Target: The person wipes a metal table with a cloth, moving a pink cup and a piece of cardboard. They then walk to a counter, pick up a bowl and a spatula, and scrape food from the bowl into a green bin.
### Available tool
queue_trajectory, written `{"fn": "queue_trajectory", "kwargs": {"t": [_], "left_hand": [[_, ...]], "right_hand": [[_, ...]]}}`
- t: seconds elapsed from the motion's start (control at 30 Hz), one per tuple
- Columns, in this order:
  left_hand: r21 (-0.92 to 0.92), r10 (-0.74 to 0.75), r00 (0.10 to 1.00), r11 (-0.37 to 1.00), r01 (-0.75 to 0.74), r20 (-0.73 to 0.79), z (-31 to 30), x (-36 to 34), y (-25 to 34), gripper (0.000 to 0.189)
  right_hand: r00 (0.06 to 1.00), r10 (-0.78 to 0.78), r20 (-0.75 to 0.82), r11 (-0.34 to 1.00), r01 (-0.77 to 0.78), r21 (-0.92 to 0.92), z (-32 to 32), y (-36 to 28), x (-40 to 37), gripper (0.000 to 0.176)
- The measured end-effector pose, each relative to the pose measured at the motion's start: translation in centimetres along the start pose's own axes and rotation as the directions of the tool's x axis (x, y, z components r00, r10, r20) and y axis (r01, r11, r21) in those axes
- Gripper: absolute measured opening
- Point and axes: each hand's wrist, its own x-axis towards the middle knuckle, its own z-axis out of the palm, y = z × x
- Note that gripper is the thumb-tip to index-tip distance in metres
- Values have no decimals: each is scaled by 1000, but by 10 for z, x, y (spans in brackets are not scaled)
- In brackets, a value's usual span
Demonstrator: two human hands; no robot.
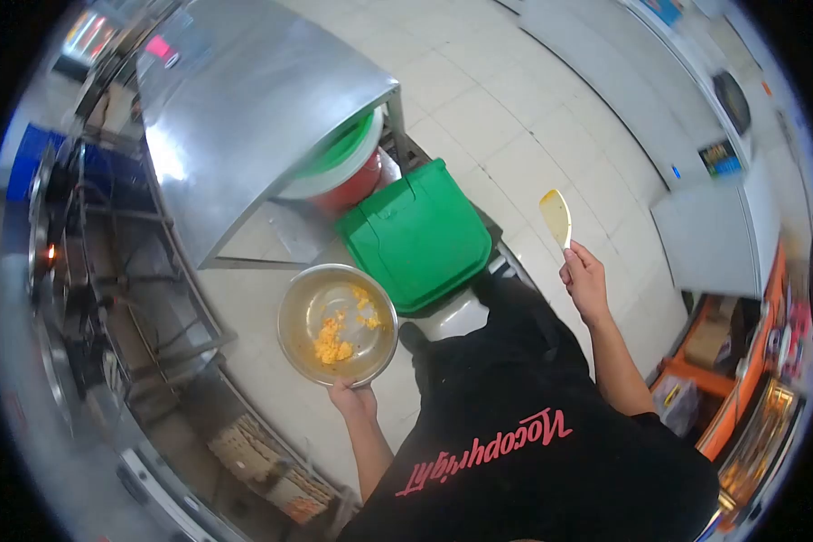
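A round metal bowl (296, 321) with clumps of yellow-orange food (331, 343) inside is held by its near rim in my left hand (353, 397). The fingers go under the bowl and are partly hidden. Off to the right, my right hand (585, 282) is closed round the handle end of a pale, flat scraper (556, 219), which points up and has a yellow smear near its tip. Bowl and scraper are well apart.
A steel table (262, 81) stands at the upper left. Below its edge are a red tub (357, 185) and a green-lidded bin (420, 239). A lit burner (51, 253) shows at far left, an orange shelf (709, 379) at right.
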Motion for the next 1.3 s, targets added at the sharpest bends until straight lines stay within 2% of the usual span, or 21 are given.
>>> {"fn": "queue_trajectory", "kwargs": {"t": [0.13,0.23,0.3,0.33,0.5,0.67,0.7,0.73,0.83,0.93,0.97,1.03,1.17,1.2,1.3], "left_hand": [[-88,-17,998,996,11,-60,19,-8,-12,81],[-150,32,996,988,-45,-85,34,-14,-24,81],[-215,7,998,976,-20,-63,41,-19,-20,80],[-206,47,998,977,-56,-50,50,-19,-22,79],[-284,21,994,957,-52,-111,43,-15,-36,75],[-259,39,978,961,-93,-205,12,-28,-37,77],[-239,46,970,965,-105,-239,11,-32,-39,77],[-246,49,964,962,-116,-263,39,-32,-54,77],[-206,139,949,958,-202,-282,24,-51,-70,78],[-258,97,928,946,-199,-359,14,-62,-82,80],[-246,79,915,951,-188,-395,39,-51,-82,80],[-307,46,910,933,-186,-413,32,-63,-87,81],[-310,98,909,921,-237,-406,17,-72,-97,82],[-297,86,897,926,-233,-434,33,-60,-93,82],[-314,92,892,916,-250,-442,29,-73,-91,81]], "right_hand": [[980,11,201,999,-1,-52,28,-45,95,38],[969,-5,247,998,21,-63,39,-71,126,35],[975,-9,220,1000,15,-25,37,-68,131,36],[981,5,194,1000,0,-25,33,-67,134,35],[983,59,172,993,-40,-109,21,-36,129,34],[960,61,274,989,-21,-148,50,-29,113,36],[954,52,296,988,-5,-157,56,-24,121,36],[943,35,330,986,22,-165,54,-25,160,37],[911,3,413,984,71,-162,71,-23,166,37],[883,5,470,984,79,-158,94,-34,168,36],[874,34,485,984,55,-169,106,-45,195,36],[864,36,502,982,64,-180,107,-47,181,35],[842,20,538,973,107,-204,118,-43,172,34],[836,54,546,971,85,-225,131,-48,191,34],[806,41,591,972,105,-211,129,-48,173,34]]}}
